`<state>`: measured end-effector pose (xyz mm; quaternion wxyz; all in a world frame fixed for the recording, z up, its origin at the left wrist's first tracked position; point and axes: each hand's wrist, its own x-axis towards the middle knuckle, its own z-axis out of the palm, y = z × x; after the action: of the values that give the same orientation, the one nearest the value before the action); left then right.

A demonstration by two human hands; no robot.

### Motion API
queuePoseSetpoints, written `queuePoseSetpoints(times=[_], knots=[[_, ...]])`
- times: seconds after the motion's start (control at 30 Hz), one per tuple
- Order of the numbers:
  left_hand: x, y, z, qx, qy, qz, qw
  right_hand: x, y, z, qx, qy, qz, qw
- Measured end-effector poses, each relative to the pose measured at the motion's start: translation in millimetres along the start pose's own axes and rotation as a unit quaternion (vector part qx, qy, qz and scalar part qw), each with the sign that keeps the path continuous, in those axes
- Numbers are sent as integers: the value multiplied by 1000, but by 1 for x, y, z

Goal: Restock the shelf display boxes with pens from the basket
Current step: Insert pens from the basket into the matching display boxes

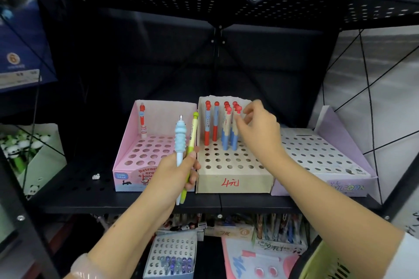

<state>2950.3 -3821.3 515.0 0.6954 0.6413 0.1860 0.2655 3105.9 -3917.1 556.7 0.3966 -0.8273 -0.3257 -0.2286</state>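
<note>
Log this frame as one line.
left hand: holds blue pen, green pen | right hand: at red-capped pens, beige box | pink box: one pen

matt black perforated metal shelf [74,184]; matt cardboard display boxes [234,182].

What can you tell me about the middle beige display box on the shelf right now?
The beige display box looks like plain cardboard, with a raised back wall and a sloped top panel punched with rows of round holes. Red handwriting marks its front face. Red-capped pens stand upright in the back rows; the front rows are empty. It sits on the black shelf between a pink box and a lilac box. The right hand reaches over its rightmost pens.
</note>
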Motion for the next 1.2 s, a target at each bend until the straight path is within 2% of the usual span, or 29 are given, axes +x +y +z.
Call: queuePoseSetpoints(times=[0.03, 0.1, 0.17, 0.2, 0.27, 0.37, 0.43, 0.5, 0.57, 0.73, 0.93, 1.07, 1.1, 1.17, 1.2], knots=[[0, 0, 1, -4, -4, 5, 1000, -3, -9, -1, 60, -17, 0, 998], [1, -1, 3, 4, -12, 12, 1000, -13, -30, 2, 168, -150, 24, 974], [1, -1, 5, 15, -18, 14, 1000, -22, -42, 6, 192, -263, 41, 945], [1, -1, 6, 14, -21, 13, 1000, -24, -44, 8, 199, -276, 39, 939], [0, 1, 6, -9, -31, 11, 999, -20, -45, 6, 236, -240, 39, 941], [3, 4, 2, -46, -28, -9, 999, 2, -34, -10, 265, -90, 75, 957], [6, 7, -1, -46, 4, -24, 999, 18, -17, -23, 203, 1, 62, 977], [10, 7, -1, -18, 21, -33, 999, 29, 2, -29, 119, 27, 43, 992], [13, 7, 2, -2, 20, -39, 999, 35, 15, -28, 46, 16, 35, 998], [18, 3, 8, 10, 19, -39, 999, 45, 21, -7, -53, -53, 32, 997], [21, 5, 3, -85, 14, -66, 994, 54, 20, 0, -125, -71, -3, 990], [18, 3, 4, -58, 10, -33, 998, 51, 24, 8, -203, -200, 45, 958], [17, 2, 5, -43, 7, -20, 999, 51, 24, 9, -202, -212, 65, 954], [15, 0, 4, -24, -4, 4, 1000, 50, 21, 5, -154, -172, 106, 967], [15, 0, 4, -19, -7, 14, 1000, 48, 18, 1, -115, -113, 110, 981]])
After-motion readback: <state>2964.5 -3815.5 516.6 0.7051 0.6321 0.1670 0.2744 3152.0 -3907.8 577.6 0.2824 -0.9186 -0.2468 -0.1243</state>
